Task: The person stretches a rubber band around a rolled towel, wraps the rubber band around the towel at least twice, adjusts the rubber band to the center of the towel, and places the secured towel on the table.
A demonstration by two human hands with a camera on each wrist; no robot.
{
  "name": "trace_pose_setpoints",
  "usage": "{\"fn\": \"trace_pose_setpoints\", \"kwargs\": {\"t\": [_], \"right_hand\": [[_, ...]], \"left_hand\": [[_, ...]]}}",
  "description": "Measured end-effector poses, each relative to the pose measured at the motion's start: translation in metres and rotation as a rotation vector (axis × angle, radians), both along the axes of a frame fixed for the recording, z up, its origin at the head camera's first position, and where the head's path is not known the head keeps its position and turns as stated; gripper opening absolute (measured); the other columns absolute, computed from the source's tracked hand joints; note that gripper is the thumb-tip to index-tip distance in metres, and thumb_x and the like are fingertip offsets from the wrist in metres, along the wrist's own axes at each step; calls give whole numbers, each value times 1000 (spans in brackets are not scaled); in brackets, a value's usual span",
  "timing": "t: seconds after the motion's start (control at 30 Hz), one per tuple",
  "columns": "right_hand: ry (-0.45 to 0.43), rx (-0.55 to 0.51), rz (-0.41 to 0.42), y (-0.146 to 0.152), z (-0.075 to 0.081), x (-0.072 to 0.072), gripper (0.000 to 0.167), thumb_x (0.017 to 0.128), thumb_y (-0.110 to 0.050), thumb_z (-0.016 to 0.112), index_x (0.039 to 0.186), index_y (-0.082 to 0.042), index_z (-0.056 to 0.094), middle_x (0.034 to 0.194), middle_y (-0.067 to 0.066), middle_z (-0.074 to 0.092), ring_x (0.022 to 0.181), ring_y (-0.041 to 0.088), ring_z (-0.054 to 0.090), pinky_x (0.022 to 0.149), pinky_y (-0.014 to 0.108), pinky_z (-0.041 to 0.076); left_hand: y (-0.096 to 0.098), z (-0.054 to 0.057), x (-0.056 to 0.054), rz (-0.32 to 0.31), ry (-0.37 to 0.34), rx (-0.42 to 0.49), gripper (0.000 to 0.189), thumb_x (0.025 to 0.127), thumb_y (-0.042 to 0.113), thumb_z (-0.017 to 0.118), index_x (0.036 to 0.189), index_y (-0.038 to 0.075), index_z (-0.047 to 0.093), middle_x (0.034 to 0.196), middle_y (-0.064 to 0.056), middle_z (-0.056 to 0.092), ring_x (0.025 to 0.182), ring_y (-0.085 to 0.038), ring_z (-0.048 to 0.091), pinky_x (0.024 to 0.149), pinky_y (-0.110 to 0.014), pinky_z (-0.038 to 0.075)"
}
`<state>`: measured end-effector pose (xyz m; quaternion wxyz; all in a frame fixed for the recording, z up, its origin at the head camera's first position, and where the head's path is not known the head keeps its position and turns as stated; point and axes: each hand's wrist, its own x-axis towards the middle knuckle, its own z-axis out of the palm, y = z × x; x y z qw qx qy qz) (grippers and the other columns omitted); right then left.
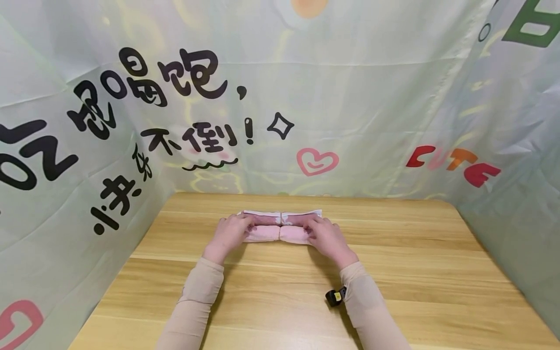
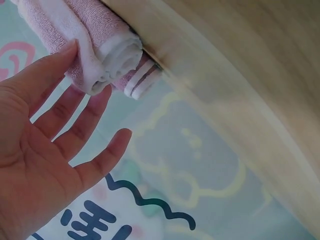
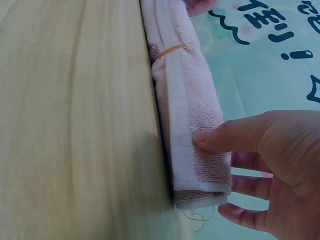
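Two rolled towels lie side by side on the table. The nearer one is a pale pink rolled towel [image 1: 262, 234]; behind it is a darker pink rolled towel [image 1: 295, 220] with white edges. A thin rubber band [image 3: 170, 50] circles the nearer roll at mid-length. My left hand [image 1: 231, 232] holds the left end of the nearer roll, its thumb on the near face and fingertips behind in the left wrist view. At the opposite end, my right hand [image 1: 329, 239] grips the same roll, thumb [image 3: 207, 141] on its front and fingers partly hidden behind.
The wooden table [image 1: 271, 296] extends around the towels. Printed fabric [image 1: 372, 97] hangs behind and along both sides. A small black object [image 1: 335, 296] with a yellow label sits beside the right sleeve. Loose threads [image 3: 200, 218] trail from the nearer roll's right end.
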<state>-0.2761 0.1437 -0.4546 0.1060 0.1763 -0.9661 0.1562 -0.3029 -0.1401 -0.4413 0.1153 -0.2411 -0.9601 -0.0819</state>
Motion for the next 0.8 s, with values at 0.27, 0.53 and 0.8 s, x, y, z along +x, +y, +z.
{"fn": "trace_pose_setpoints", "kwargs": {"t": [0.27,0.53,0.8], "right_hand": [[15,4,0,1,-2,-2,28,81,-16,77,108,-17,66,120,4,66,99,32,62,75,51,50],[7,-1,14,7,3,-2,31,81,-14,75,111,-15,66,122,9,66,102,35,61,78,54,49],[41,5,11,17,11,-4,28,84,-20,76,109,-13,66,110,12,66,102,37,61,78,57,48]], "left_hand": [[0,2,0,9,-14,-6,18,85,14,75,102,18,70,115,-6,71,99,-35,67,73,-55,51],[-2,6,0,5,-22,16,16,87,22,74,102,18,71,108,-5,72,93,-33,68,70,-54,50],[-5,15,-1,18,-33,28,25,87,30,73,108,17,71,126,-14,66,102,-38,67,74,-58,52]]}}
